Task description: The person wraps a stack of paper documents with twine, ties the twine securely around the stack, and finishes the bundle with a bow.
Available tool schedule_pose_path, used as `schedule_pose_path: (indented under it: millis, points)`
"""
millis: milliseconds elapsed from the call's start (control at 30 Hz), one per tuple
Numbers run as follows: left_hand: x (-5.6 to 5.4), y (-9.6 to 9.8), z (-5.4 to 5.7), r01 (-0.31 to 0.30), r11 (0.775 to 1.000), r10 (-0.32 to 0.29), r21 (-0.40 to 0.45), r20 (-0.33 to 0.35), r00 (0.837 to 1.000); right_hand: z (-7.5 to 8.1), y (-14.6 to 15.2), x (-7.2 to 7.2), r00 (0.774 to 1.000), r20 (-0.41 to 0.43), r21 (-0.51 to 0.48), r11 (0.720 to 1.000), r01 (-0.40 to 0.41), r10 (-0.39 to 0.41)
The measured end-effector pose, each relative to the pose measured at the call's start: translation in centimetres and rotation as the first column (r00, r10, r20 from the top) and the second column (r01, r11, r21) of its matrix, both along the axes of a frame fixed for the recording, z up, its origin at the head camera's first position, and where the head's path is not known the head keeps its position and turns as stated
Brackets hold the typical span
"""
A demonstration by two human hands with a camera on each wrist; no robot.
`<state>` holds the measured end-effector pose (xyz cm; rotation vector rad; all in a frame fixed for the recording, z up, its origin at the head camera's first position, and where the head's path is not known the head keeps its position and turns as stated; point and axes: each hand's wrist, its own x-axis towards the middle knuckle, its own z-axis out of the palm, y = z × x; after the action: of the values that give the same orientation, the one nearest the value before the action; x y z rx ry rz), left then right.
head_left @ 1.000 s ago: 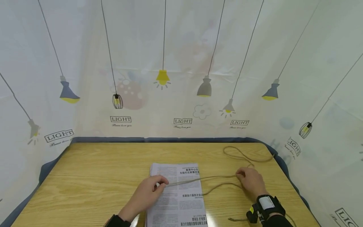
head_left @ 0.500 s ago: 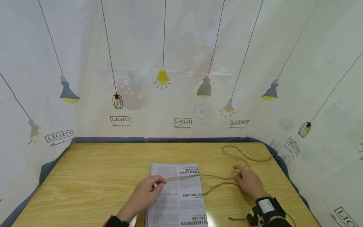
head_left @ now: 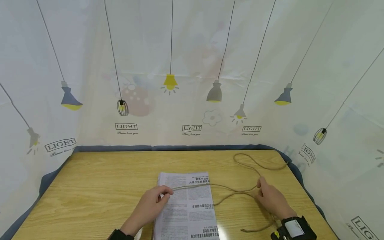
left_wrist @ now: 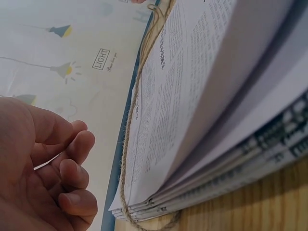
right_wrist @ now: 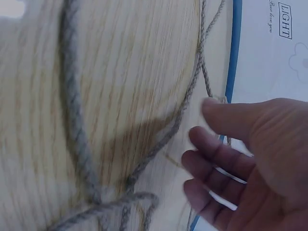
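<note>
A stack of newspapers [head_left: 187,206] lies on the wooden table, with a brown twine [head_left: 222,186] running across its top. In the left wrist view the twine [left_wrist: 126,159] bends over the stack's edge and passes beneath it. My left hand [head_left: 150,204] is beside that edge. Its fingers hang loosely curled, apart from the twine, with nothing between them. Right of the stack, my right hand [head_left: 273,198] pinches the twine at thumb and index fingertip; the right wrist view shows a strand [right_wrist: 206,77] meeting the thumb tip, the other fingers [right_wrist: 207,166] loosely bent.
Twine loops [head_left: 240,160] spread toward the table's far right corner. A loose twine end [head_left: 249,230] lies near the right forearm. Bare wood [head_left: 99,186] extends to the left. A curtain [head_left: 192,100] printed with lamps hangs around the table [head_left: 120,160].
The right hand has moved slightly right, its extended index finger now drawn back to the thumb. The twine between the hands has gone slack and touches the lower strand. The left hand barely shifted.
</note>
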<state>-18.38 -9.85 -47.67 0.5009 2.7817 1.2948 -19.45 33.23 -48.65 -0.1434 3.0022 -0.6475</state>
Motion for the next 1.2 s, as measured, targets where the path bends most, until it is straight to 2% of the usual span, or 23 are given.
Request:
schedule_pose_path:
  millis: [200, 267, 367, 467, 600, 700, 800, 967, 1067, 1200]
  points:
    - [0.1, 0.0, -0.3, 0.010, 1.000, -0.010, 0.004, 0.002, 1.000, -0.2, 0.4, 0.6, 0.993, 0.118, 0.050, 0.998, 0.026, -0.032]
    - [0.1, 0.0, -0.4, 0.012, 1.000, -0.012, 0.005, 0.005, 1.000, -0.2, 0.5, 0.7, 0.987, 0.156, 0.040, 0.999, 0.019, -0.025]
    - [0.1, 0.0, -0.5, 0.013, 1.000, -0.013, 0.003, 0.011, 1.000, 0.2, 0.5, 0.8, 0.975, 0.220, -0.024, 0.999, -0.024, 0.029]
    - [0.1, 0.0, -0.5, 0.012, 1.000, -0.012, 0.008, 0.020, 1.000, 1.4, 0.3, 0.8, 0.958, 0.248, -0.116, 0.987, -0.114, 0.140]
    - [0.2, 0.2, -0.2, 0.013, 1.000, -0.014, 0.025, 0.028, 1.000, 4.1, -0.9, 0.7, 0.931, 0.211, -0.246, 0.938, -0.245, 0.298]
    - [0.3, 0.6, 0.2, 0.028, 0.999, -0.029, 0.038, 0.015, 0.999, 6.1, -2.2, 0.7, 0.904, 0.210, -0.344, 0.894, -0.287, 0.371]
    - [0.4, 1.1, 0.5, 0.050, 0.998, -0.050, 0.044, 0.001, 0.999, 7.4, -3.5, 0.7, 0.886, 0.206, -0.420, 0.856, -0.303, 0.415]
    - [0.4, 2.8, 1.0, 0.109, 0.993, -0.109, 0.042, -0.007, 0.994, 8.2, -6.0, 0.7, 0.889, 0.129, -0.513, 0.797, -0.319, 0.439]
    - [0.3, 4.2, 1.6, 0.161, 0.985, -0.161, 0.058, -0.001, 0.987, 8.5, -7.6, 0.7, 0.895, 0.108, -0.538, 0.782, -0.314, 0.433]
    - [0.0, 6.1, 2.7, 0.244, 0.966, -0.245, 0.085, -0.002, 0.970, 8.5, -9.3, 0.6, 0.893, 0.087, -0.563, 0.761, -0.322, 0.442]
